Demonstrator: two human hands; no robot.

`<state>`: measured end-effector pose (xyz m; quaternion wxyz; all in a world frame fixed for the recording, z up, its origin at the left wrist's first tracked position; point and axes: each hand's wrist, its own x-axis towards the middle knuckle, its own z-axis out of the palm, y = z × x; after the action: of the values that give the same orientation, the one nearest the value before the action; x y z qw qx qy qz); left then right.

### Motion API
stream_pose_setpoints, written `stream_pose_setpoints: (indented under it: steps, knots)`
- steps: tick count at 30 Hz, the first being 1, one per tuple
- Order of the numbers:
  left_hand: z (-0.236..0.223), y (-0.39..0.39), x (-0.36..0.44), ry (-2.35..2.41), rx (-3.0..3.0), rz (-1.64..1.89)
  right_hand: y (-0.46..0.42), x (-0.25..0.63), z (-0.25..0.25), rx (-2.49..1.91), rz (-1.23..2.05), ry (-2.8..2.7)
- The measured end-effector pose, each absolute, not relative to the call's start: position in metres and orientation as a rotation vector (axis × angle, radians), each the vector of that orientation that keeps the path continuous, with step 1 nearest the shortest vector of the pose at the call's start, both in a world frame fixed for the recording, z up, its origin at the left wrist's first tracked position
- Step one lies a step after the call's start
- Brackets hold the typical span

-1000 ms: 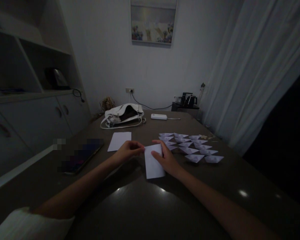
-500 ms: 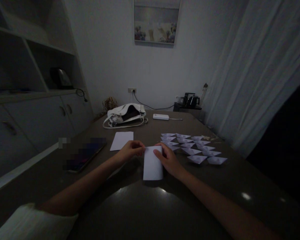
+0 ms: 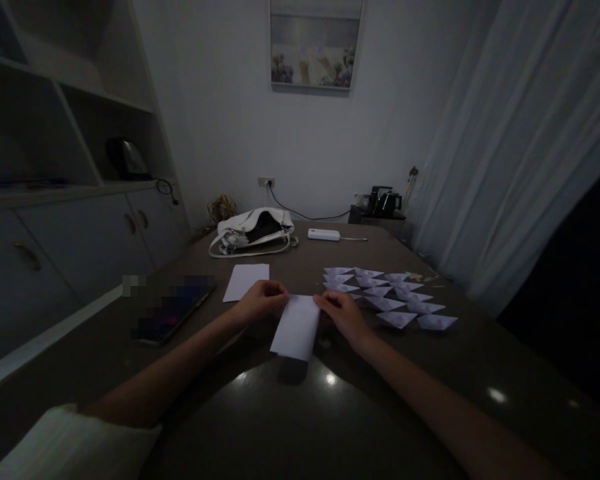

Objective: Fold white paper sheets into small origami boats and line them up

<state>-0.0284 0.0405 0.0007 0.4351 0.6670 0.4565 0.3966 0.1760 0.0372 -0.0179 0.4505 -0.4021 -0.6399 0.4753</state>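
Note:
A white folded sheet of paper (image 3: 297, 327) is held between both hands over the dark table (image 3: 290, 420). My left hand (image 3: 258, 301) pinches its far left corner and my right hand (image 3: 343, 315) grips its far right corner. The near end of the sheet is lifted off the table and casts a shadow beneath it. Another flat white sheet (image 3: 247, 281) lies just beyond my left hand. Several folded paper boats (image 3: 389, 299) sit in rows to the right of my right hand.
A phone (image 3: 173, 312) lies on the table at the left. A white handbag (image 3: 254, 231) and a white power bank (image 3: 324, 234) with a cable rest at the far end. Cabinets line the left wall, a curtain hangs at the right, and a kettle (image 3: 381, 201) stands behind the table.
The sheet lay flat under my right hand; now both hands hold its far corners and its near end has tilted up and swung left.

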Motion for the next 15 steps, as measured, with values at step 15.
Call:
stream_pose_setpoints:
  steps: [15]
  knots:
    - [-0.0070, 0.0462, -0.0336, 1.152, 1.702, 0.961, 0.0378, 0.1775, -0.0182, -0.964, 1.164, -1.595]
